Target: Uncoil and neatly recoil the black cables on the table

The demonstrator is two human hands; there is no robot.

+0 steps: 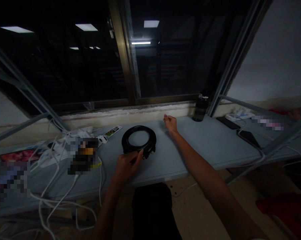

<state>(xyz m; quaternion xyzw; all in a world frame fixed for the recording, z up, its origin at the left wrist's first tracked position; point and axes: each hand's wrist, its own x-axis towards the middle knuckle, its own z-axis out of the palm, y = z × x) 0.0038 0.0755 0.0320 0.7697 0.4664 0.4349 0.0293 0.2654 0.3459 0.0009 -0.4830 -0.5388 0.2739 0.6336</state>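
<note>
A coiled black cable point(125, 136) lies on the grey tabletop point(163, 163), its loops forming a ring and its connector ends at the lower right of the coil. My left hand point(126, 166) is at the near edge of the coil, thumb and fingers pinched together against the cable. Farther back and right of the coil, my right hand point(171, 124) is raised near the window ledge, apart from the cable. Its fingers are curled in, thumb side up; whatever may be between them is too small and dark to see.
Tangled white cords point(57, 166) and a white charger point(102, 138) lie left, near a small packet point(113, 131). A dark bottle point(200, 108) stands at the back right. Phones point(228, 123) and a power strip point(239, 115) lie farther right, beside a metal bar point(275, 146). Window behind.
</note>
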